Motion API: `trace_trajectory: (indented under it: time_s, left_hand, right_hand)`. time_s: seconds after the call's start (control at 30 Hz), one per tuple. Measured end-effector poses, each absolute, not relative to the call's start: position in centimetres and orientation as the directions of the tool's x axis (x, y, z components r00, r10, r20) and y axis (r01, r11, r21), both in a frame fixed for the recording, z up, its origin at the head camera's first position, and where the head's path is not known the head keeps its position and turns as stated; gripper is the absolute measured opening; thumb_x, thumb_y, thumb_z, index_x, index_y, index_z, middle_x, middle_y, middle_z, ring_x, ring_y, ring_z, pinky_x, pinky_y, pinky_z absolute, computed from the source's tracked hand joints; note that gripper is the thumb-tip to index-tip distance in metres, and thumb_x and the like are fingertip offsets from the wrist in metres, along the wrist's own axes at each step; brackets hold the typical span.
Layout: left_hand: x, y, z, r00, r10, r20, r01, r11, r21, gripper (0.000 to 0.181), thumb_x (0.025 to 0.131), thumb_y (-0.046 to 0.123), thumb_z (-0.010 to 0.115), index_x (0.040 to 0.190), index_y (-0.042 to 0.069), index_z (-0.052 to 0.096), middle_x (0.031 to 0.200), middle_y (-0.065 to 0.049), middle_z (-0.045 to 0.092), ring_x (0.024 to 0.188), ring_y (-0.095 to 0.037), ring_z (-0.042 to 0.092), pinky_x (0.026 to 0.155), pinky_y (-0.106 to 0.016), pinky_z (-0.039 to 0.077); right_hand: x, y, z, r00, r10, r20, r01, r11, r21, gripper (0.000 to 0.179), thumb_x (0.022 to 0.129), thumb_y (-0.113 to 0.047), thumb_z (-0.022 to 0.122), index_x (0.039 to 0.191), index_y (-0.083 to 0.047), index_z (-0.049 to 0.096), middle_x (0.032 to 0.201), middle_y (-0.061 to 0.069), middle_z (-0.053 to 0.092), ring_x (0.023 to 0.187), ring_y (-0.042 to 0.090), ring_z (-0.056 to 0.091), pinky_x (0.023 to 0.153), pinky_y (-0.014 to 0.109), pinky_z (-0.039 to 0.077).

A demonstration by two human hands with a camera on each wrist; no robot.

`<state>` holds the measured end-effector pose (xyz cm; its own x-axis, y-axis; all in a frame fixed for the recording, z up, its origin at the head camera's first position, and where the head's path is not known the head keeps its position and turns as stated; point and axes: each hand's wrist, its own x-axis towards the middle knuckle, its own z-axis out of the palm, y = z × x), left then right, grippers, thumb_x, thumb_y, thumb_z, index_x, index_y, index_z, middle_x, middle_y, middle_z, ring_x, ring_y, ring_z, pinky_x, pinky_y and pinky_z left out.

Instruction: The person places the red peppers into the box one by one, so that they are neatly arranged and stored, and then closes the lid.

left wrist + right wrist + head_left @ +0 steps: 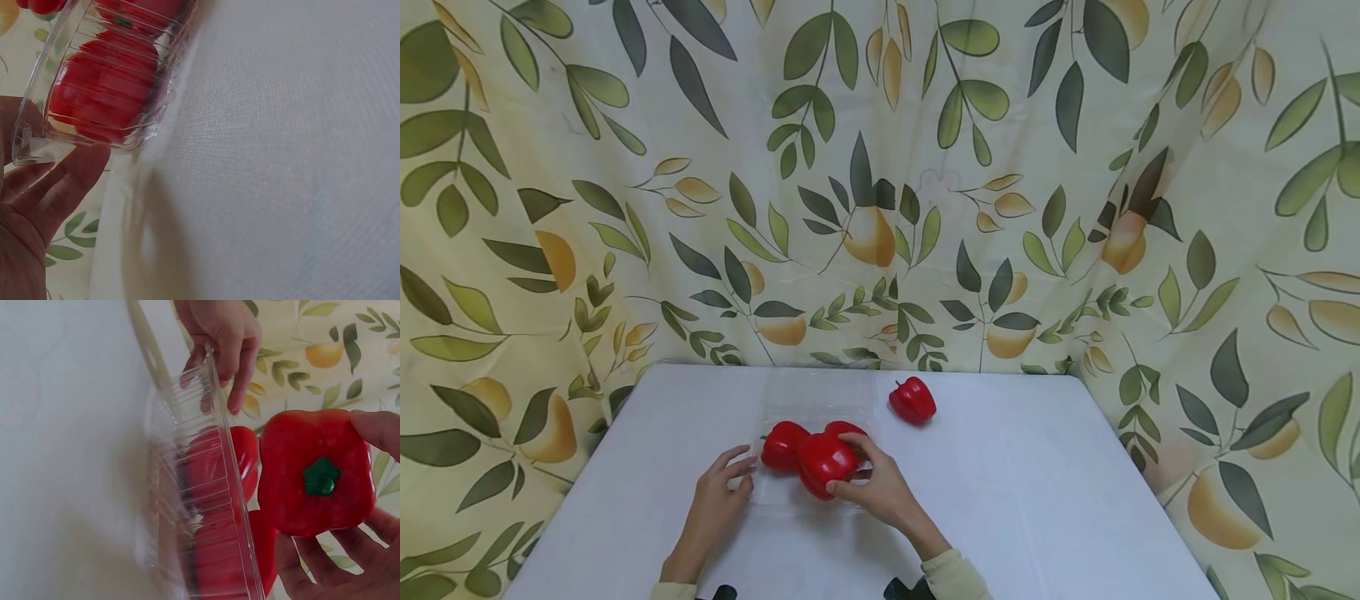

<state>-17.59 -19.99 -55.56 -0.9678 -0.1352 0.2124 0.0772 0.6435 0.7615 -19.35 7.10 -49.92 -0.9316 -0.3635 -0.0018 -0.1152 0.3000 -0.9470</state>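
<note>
One red pepper (315, 434) sits above a clear container (178, 403), gripped between the right hand's (880, 490) widely parted thumb and fingers. The left hand (718, 496), loosely bent, touches the container's end. Only the right wrist view shows the held pepper's green stem (320, 477).

Clear, glossy plastic with ribbed walls is noted in the container (220, 403). The held red pepper (824, 462) is found smooth and shiny, plastic in appearance. A matt, finely textured, cloth-like surface is presented by the table cover (1037, 483). The curtain (700, 250) is recorded as printed cloth.
</note>
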Motion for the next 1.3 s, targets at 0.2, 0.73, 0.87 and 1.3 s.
trace_trajectory:
  time_s: [0.2,0.73,0.87,1.3]
  left_hand:
    - [-17.61,-19.83,-55.68,-0.971,-0.133,0.198,0.068,0.641,0.764,0.029,0.089,0.005,0.064,0.117,0.003,0.071,0.134,-0.013,0.062,0.107,-0.028,0.070,0.080,-0.032,0.061]
    - [-17.87,-19.81,-55.76,-0.964,-0.135,0.231,0.094,0.637,0.765,0.028,0.088,0.003,0.065,0.115,0.004,0.072,0.130,-0.011,0.064,0.105,-0.027,0.070,0.077,-0.029,0.061]
    - [-17.91,-19.75,-55.81,-0.965,-0.134,0.227,0.091,0.639,0.764,0.028,0.088,0.004,0.065,0.116,0.004,0.071,0.130,-0.011,0.064,0.105,-0.028,0.070,0.078,-0.031,0.061]
    - [-17.75,-19.89,-55.94,-0.962,-0.140,0.236,0.091,0.651,0.754,0.027,0.088,0.003,0.066,0.114,0.004,0.072,0.131,-0.011,0.063,0.104,-0.028,0.070,0.079,-0.032,0.061]
  right_hand:
    - [-19.50,6.83,-50.12,-0.926,-0.377,-0.001,-0.135,0.334,-0.933,0.073,0.073,-0.026,0.084,0.138,-0.021,0.050,0.136,0.008,0.054,0.119,0.027,0.053,0.083,0.038,0.061]
    - [-19.98,6.44,-49.79,-0.915,-0.403,-0.002,-0.151,0.347,-0.926,0.071,0.074,-0.025,0.084,0.136,-0.019,0.051,0.136,0.008,0.054,0.114,0.026,0.056,0.086,0.041,0.060]
    - [-20.00,6.40,-49.94,-0.916,-0.402,-0.006,-0.148,0.351,-0.925,0.072,0.073,-0.025,0.085,0.136,-0.018,0.051,0.135,0.008,0.055,0.113,0.026,0.056,0.085,0.041,0.061]
    - [-19.96,6.06,-50.16,-0.908,-0.419,-0.005,-0.149,0.334,-0.931,0.072,0.075,-0.024,0.084,0.138,-0.017,0.050,0.137,0.007,0.054,0.116,0.027,0.056,0.086,0.040,0.060]
